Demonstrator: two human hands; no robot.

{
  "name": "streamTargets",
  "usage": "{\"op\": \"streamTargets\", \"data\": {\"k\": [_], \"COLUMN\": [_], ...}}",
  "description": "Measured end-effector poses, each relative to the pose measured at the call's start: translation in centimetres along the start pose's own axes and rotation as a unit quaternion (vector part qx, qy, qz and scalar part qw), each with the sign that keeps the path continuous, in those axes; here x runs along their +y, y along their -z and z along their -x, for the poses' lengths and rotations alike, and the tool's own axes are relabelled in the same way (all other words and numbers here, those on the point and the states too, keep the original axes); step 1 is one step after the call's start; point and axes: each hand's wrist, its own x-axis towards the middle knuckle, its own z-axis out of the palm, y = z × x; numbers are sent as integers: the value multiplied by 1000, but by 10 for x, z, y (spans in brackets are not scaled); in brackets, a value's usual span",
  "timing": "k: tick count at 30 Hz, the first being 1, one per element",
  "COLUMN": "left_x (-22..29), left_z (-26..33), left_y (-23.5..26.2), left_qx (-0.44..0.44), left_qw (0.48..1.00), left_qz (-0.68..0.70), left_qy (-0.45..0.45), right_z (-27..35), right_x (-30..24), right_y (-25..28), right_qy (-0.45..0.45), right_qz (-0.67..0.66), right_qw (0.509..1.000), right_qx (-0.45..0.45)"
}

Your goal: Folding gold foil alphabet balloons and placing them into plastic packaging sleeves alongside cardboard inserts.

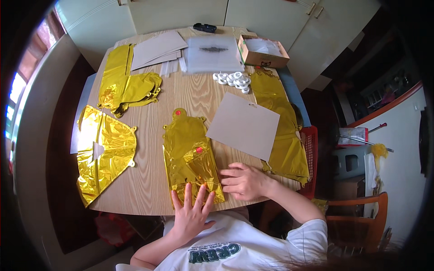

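Note:
A folded gold foil balloon (pixel 183 135) lies flat on the table before me, with a red spot near its top and another on a folded-over flap. My left hand (pixel 192 214) rests palm down on its near edge, fingers spread, holding nothing. At the balloon's lower right edge is my right hand (pixel 246 183), its fingers slightly bent and apart, the tips at or close to the foil. Just beyond that hand lies a grey cardboard sheet (pixel 244 121) with a small hanging slot, partly over a stack of gold foil balloons (pixel 287 144).
More gold foil lies at left: a pile (pixel 131 88) and a single sheet (pixel 106 151). Along the back are cardboard sheets (pixel 158 47), clear plastic bags (pixel 212 63), white rolls (pixel 233 80), an open box (pixel 264 56) and a black object (pixel 205 28). A red basket (pixel 309 149) stands at the right edge.

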Motion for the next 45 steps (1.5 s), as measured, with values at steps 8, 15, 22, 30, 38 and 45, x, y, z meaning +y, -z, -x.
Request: {"op": "streamTargets", "data": {"k": [8, 15, 22, 30, 38, 45], "left_x": [0, 0, 0, -1, 0, 0], "left_z": [-1, -1, 0, 1, 1, 1], "left_y": [2, 4, 2, -2, -1, 2], "left_qx": [-15, -18, -17, -13, -17, -18], "left_qw": [1000, 1000, 1000, 1000, 1000, 1000], "left_qz": [-3, 3, -3, -3, 5, 10], "left_qy": [1, -2, -3, -10, -7, -5], "right_z": [5, 5, 6, 1, -21, -39], "right_x": [0, 2, 0, 8, 34, 62], "right_y": [-10, -5, -6, -5, 0, 7], "right_qy": [-25, -28, -24, -54, -90, -110], "right_qz": [1, -25, 1, 12, 17, 40], "right_qw": [997, 999, 999, 998, 995, 992], "right_qx": [71, 34, 36, 37, 25, -35]}}
